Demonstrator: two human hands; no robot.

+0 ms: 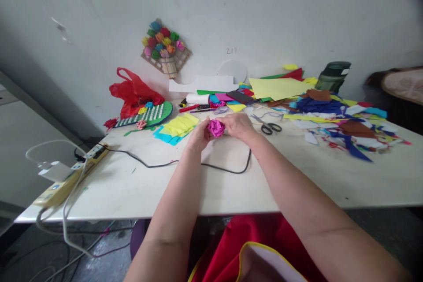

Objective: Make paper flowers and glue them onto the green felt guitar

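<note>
A crumpled magenta paper flower (pixel 216 128) is held just above the white table (pixel 158 189), between my two hands. My left hand (pixel 200 135) is closed around its left side. On the right side the fingers of my right hand (pixel 238 126) are pinched against its edge. Black-handled scissors (pixel 271 128) lie to the right of my right hand. Left of my left hand rest yellow paper sheets (pixel 181 124) on top of blue ones (pixel 168 138).
A yellow power strip (pixel 74 176) sits at the left, and a black cable (pixel 228 170) crosses the table below my hands. A red bag (pixel 134 92) is back left. Fabric and paper scraps (pixel 357 128) and a dark bottle (pixel 332 77) are at the right.
</note>
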